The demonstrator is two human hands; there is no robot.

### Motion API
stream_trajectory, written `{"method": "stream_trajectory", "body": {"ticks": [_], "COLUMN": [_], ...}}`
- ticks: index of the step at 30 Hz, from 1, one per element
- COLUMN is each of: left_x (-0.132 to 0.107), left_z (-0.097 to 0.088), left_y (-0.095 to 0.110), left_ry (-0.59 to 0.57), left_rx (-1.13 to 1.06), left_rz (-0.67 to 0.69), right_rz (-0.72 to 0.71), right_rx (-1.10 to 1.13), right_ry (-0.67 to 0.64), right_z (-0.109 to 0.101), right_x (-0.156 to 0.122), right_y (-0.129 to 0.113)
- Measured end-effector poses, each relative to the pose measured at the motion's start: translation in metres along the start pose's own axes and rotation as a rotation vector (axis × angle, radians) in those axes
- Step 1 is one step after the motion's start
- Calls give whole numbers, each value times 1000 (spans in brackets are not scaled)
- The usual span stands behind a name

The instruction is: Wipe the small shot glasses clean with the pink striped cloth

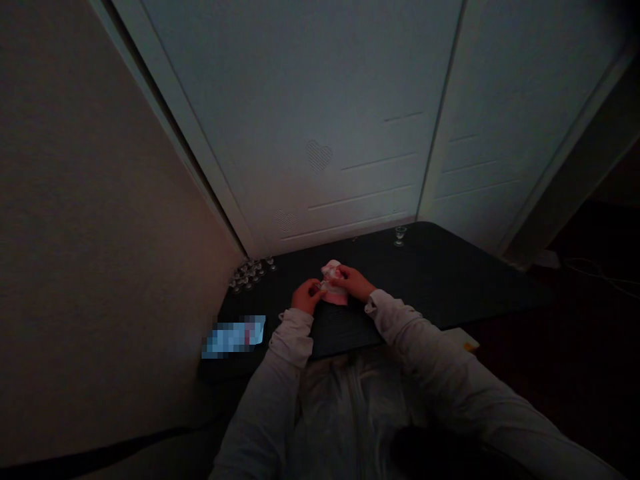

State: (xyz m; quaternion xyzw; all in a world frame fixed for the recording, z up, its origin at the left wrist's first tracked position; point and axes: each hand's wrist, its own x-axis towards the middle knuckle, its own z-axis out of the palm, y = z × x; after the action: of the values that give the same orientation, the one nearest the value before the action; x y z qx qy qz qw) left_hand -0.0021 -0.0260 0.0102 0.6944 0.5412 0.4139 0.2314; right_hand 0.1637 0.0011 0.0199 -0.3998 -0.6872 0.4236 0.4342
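Observation:
On a dark low table [440, 280] both my hands meet over a pink cloth [334, 297]. My right hand [354, 281] is closed on the cloth's upper, whiter part. My left hand [306, 296] is pinched shut just left of it, around something small that I cannot make out in the dim light. Both arms wear light grey sleeves.
A cluster of several small clear glasses [250, 272] stands at the table's back left corner. One small stemmed glass [400, 235] stands alone at the back edge. A blurred blue item [234, 337] lies at the front left. White cabinet doors [350, 133] rise behind the table.

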Motion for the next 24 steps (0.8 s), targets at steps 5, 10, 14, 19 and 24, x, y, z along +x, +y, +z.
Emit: {"method": "stream_trajectory", "body": {"ticks": [5,10,14,19,24], "left_x": [0,0,1,2,3], "left_z": [0,-2,-1,0,-1], "left_y": [0,2,1,-1,-4], "left_ry": [-7,34,72,95,124], "left_rx": [-13,67,148,152,119], "left_rz": [-20,6,56,41,25], "right_rz": [-18,-43,-52,-20,91], "right_rx": [14,-27,17,126,300], "right_ry": [-21,-5,12,87,210], "right_z": [-1,0,2,2,-1], "right_x": [0,2,2,2,5], "right_y": [4,7,6,5,4]}}
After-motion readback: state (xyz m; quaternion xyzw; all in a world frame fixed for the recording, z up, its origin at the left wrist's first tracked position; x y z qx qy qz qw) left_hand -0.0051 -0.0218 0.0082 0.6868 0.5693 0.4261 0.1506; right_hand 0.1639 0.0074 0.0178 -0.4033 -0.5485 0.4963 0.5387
